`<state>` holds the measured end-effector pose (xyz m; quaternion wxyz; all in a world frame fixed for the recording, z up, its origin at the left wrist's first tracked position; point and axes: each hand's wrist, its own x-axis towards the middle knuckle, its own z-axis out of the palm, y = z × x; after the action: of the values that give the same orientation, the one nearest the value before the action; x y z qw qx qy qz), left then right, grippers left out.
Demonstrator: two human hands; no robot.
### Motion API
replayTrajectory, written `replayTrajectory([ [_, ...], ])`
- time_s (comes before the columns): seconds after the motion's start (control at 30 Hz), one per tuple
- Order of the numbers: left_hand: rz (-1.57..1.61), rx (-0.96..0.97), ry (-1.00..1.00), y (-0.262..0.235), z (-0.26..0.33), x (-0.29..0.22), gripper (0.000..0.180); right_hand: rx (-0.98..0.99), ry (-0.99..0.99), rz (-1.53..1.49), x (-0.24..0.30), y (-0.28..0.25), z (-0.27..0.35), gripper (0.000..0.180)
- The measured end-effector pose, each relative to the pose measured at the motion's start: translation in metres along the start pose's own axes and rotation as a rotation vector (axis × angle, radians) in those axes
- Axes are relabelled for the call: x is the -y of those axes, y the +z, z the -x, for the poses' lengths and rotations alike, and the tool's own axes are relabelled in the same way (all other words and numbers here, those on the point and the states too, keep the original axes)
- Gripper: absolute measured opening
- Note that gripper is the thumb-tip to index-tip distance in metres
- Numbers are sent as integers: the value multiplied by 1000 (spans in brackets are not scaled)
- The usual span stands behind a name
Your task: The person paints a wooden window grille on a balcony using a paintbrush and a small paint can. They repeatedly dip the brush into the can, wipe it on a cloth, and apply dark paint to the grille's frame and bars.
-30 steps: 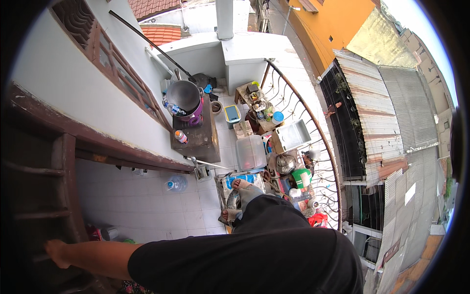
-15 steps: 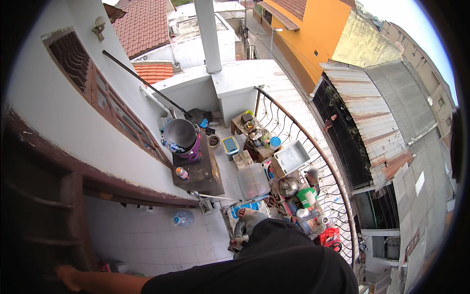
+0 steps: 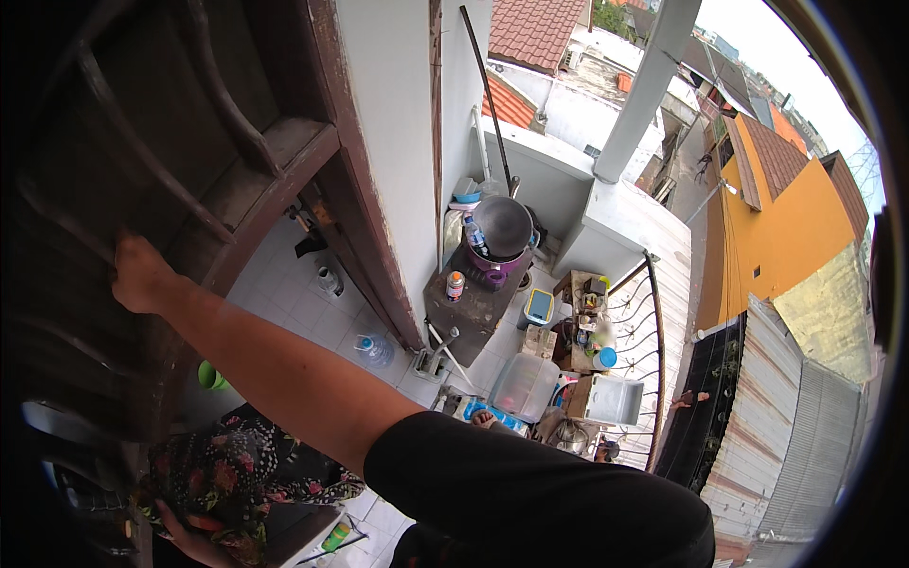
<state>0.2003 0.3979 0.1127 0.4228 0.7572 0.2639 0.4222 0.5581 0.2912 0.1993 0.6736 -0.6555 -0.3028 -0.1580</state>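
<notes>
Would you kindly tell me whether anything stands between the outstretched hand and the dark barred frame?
Nothing visible does: the left hand overlaps the dark barred frame in this view, though any grip is too dark to judge.

**Left arm point(image 3: 284, 377) stretched out long**

The arm starts at the near right and goes far over to the left. It is almost straight. A black sleeve point(image 3: 540, 488) covers the top part, and the rest is bare. The left hand point(image 3: 142, 273) is at the end, with the back of it showing. Its fingers are partly hidden in the dark. A bit of one foot point(image 3: 483, 417) peeks out past the sleeve.
</notes>
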Motion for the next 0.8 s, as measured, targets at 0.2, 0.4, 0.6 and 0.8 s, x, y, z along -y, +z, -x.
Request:
replayTrajectory([
  [0.2, 370, -102, -240, 35, 31, -62, 49, 31, 39, 59, 36, -54, 10, 32],
  [0.4, 352, -101, -169, 47, 45, -69, 34, 183, 183, 140, 61, -68, 13, 38],
  [0.6, 453, -48, -64, 56, 45, -77, 20, 191, 180, 113, 55, -62, 10, 37],
  [0.8, 530, -52, 107, 77, -16, -102, 13, 166, 192, 96, 43, -65, 9, 34],
])
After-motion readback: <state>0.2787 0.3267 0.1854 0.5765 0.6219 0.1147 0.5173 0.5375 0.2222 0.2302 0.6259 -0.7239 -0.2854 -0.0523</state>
